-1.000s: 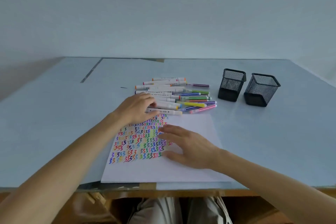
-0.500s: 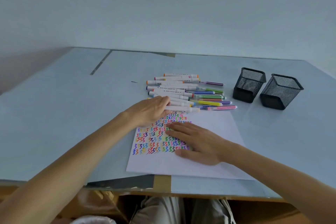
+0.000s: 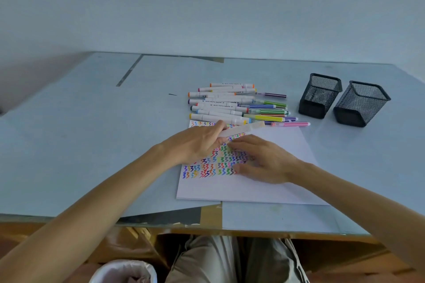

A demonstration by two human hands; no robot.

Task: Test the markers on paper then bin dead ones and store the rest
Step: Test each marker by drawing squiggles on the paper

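Observation:
My left hand (image 3: 195,145) grips a white marker (image 3: 243,129) by one end; it is lifted slightly over the top of the paper and looks blurred. My right hand (image 3: 264,161) lies flat on the white paper (image 3: 276,181), fingers over rows of coloured squiggles (image 3: 207,170). Behind the paper lies a pile of several markers (image 3: 232,103), thick white ones on the left and thin coloured ones on the right.
Two black mesh pen cups (image 3: 319,95) (image 3: 361,103) stand at the right of the pale blue table (image 3: 92,145). A bin with a white liner (image 3: 125,271) sits on the floor below the table's front edge, left of my knees.
My left hand has picked the white marker off the pile's near edge and drawn it toward my right hand. The camera has tilted down, bringing the bin into view.

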